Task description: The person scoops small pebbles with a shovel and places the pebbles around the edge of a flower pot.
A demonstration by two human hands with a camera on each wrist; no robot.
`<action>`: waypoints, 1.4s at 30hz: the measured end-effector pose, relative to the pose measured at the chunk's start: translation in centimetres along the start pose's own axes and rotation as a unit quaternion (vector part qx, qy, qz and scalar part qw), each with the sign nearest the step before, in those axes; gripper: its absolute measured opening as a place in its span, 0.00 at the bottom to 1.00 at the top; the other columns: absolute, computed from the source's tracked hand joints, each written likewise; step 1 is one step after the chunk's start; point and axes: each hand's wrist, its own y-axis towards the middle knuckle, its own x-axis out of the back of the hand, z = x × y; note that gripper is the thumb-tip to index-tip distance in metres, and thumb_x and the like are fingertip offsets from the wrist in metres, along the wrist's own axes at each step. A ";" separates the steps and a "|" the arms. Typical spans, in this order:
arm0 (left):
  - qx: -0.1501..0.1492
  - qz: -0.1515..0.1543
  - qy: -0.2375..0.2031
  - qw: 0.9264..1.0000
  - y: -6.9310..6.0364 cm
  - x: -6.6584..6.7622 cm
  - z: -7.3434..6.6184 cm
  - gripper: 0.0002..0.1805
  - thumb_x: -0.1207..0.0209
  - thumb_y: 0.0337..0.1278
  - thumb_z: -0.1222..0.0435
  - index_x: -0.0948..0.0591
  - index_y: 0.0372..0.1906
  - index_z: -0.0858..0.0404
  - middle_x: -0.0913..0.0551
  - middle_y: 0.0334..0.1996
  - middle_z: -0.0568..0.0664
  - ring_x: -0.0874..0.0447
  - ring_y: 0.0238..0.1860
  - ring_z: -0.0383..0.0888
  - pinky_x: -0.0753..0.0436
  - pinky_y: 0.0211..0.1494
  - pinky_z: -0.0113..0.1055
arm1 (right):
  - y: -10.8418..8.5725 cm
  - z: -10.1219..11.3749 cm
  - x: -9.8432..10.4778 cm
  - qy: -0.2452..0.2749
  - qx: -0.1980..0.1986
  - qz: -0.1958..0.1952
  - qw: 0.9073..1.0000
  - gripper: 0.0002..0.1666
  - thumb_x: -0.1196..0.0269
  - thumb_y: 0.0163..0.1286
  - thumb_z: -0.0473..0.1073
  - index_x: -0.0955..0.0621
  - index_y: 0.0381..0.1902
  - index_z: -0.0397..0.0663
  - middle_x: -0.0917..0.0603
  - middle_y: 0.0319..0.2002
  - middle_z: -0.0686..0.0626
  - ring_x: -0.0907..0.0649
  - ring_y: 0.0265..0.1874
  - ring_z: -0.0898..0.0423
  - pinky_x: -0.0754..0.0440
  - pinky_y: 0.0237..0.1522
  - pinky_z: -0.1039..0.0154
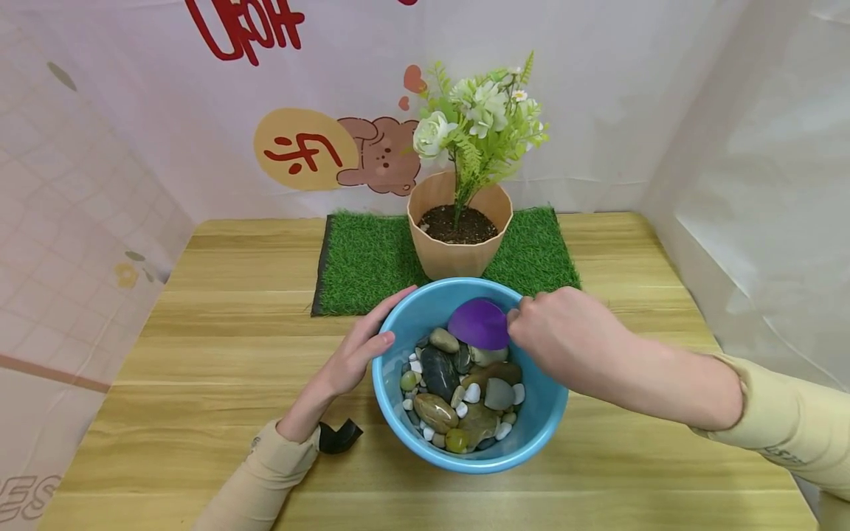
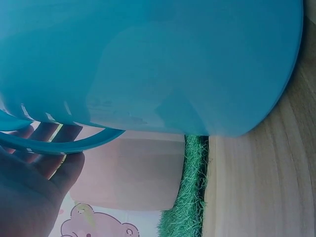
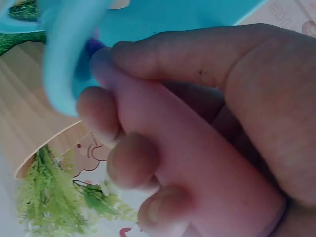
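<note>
A light-blue bucket [image 1: 398,431] stands on the wooden table, with stones of several sizes inside. My left hand [image 1: 355,354] grips its left rim; in the left wrist view the fingers [image 2: 71,170] pass around a curved blue band at the bucket's edge. Held in my right hand [image 1: 564,328] at the right rim is a small trowel, its purple blade [image 1: 479,324] dipping into the bucket above the stones [image 1: 438,372]. The right wrist view shows fingers and thumb wrapped round the trowel's pink handle [image 3: 182,143]. The join of blade and handle is mostly hidden.
Behind the bucket, a peach pot [image 1: 458,254] with soil and white-flowered greenery [image 1: 481,110] stands on a green turf mat [image 1: 361,254]. A small black object [image 1: 340,436] lies beside the left sleeve. Pale printed cloth [image 1: 584,110] hangs around the wooden table [image 1: 219,354].
</note>
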 end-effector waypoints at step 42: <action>-0.008 0.004 -0.007 1.000 0.2 0.0 0.2 0.37 0.57 0.72 0.62 0.42 0.83 0.65 0.32 0.78 0.67 0.26 0.75 0.42 0.19 0.73 0.37 | 2.1 -1.3 -0.9 0.271 0.004 0.066 0.960 0.26 0.36 0.76 0.45 0.29 0.15 0.61 0.35 0.15 0.61 0.33 0.17 0.64 0.32 0.23 0.69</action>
